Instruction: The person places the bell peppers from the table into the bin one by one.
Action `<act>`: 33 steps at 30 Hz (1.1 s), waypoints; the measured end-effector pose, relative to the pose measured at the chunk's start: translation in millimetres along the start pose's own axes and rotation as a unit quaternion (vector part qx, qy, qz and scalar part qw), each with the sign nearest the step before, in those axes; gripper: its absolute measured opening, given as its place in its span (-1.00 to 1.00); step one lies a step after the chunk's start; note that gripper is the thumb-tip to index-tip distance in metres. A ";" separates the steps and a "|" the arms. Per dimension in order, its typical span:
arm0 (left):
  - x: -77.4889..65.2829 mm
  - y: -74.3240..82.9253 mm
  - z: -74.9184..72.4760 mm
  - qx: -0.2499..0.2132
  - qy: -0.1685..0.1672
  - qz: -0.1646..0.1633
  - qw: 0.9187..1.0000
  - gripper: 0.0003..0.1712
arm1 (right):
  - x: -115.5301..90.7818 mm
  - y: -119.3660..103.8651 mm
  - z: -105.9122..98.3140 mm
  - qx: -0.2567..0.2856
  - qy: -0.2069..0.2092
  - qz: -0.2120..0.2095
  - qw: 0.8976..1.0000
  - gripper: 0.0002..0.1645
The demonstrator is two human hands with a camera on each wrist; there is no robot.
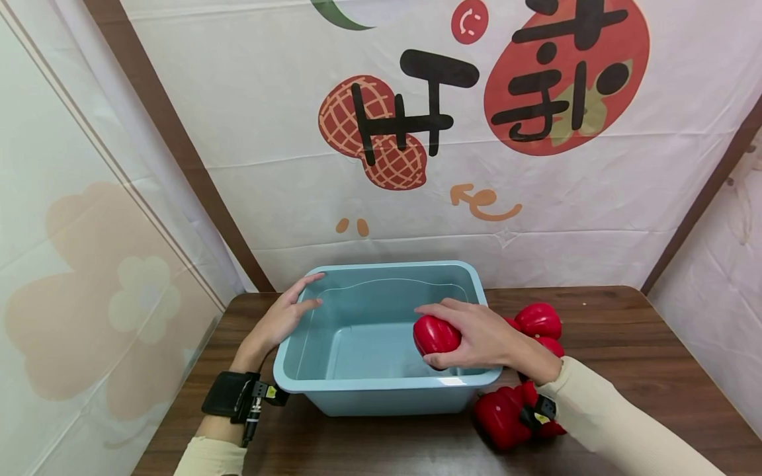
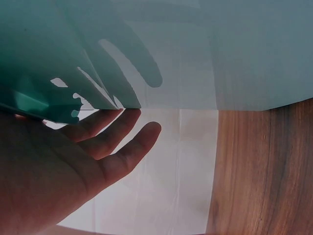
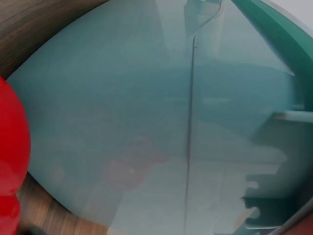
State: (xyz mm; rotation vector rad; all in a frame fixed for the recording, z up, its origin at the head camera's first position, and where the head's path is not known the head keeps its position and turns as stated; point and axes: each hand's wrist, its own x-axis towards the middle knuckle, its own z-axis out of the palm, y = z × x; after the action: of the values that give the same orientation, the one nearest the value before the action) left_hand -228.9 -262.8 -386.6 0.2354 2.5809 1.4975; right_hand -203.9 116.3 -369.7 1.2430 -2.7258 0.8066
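Note:
A light blue plastic basin (image 1: 381, 387) stands on the wooden table. My left hand (image 1: 284, 318) holds its left rim, the thumb over the inside; in the left wrist view the fingers (image 2: 129, 154) extend along the outer wall. Over the right part of the basin, my right hand (image 1: 470, 330) grips a glossy red bell pepper (image 1: 436, 335) between thumb and fingers. That hand's fingers are out of sight in the right wrist view, where the basin's wall (image 3: 112, 112) fills most of the frame.
More red bell peppers lie to the right of the basin, one toward the back (image 1: 538, 320) and a group at the front (image 1: 501, 418), partly under my right forearm. A printed white cloth (image 1: 286, 192) hangs behind the wooden table (image 1: 619, 357).

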 end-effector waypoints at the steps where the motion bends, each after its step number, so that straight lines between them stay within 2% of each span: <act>1: 0.2 -0.3 0.0 0.000 0.001 -0.001 1.000 -0.37 | 0.4 -0.5 -0.1 -0.007 -0.004 -0.001 1.000 -0.09; 8: 0.6 -0.8 -0.1 -0.003 0.001 0.002 1.000 -0.37 | 1.9 -2.5 1.0 -0.047 -0.019 0.000 0.999 -0.10; 33: -1.6 2.2 0.0 -0.006 -0.001 -0.001 1.000 -0.36 | 2.2 -3.3 1.4 -0.073 -0.039 0.002 0.997 -0.04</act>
State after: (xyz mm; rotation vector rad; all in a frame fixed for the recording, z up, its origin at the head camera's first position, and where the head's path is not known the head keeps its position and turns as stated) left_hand -227.3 -262.1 -384.6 0.2320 2.5687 1.5115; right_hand -202.9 112.4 -368.9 1.2634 -2.7902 0.5581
